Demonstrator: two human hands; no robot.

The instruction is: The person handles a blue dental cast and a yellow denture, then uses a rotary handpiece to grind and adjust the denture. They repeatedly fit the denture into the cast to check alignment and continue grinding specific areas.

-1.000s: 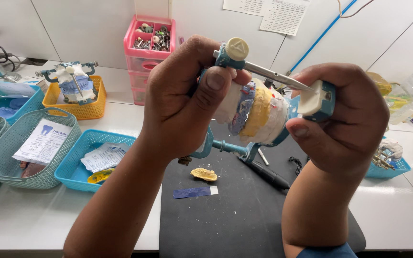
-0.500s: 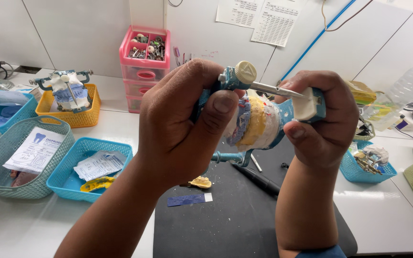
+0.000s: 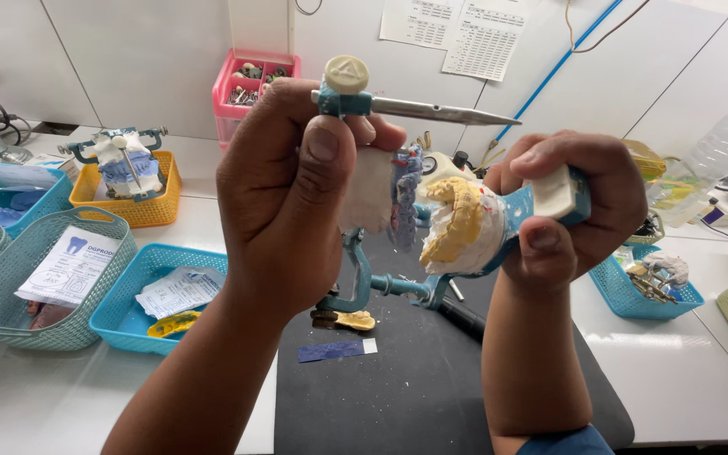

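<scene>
The blue dental articulator [image 3: 398, 253] is held in the air above the dark mat [image 3: 431, 388], between my two hands and in front of my chest. It is swung open at its hinge, so the two plaster casts stand apart and their biting faces can be inspected: the white cast [image 3: 370, 192] on my left, the yellow-topped cast [image 3: 457, 227] on my right. My left hand [image 3: 288, 185] is clenched round the upper arm, thumb pressed on the plaster. My right hand [image 3: 575, 211] is clenched round the lower arm near its white block. The metal pin [image 3: 431, 109] lies level, its tip pointing to my right; the frame's long axis runs left to right. Baskets of other work sit apart on the bench [image 3: 701, 371], including a teal basket [image 3: 61, 278].
</scene>
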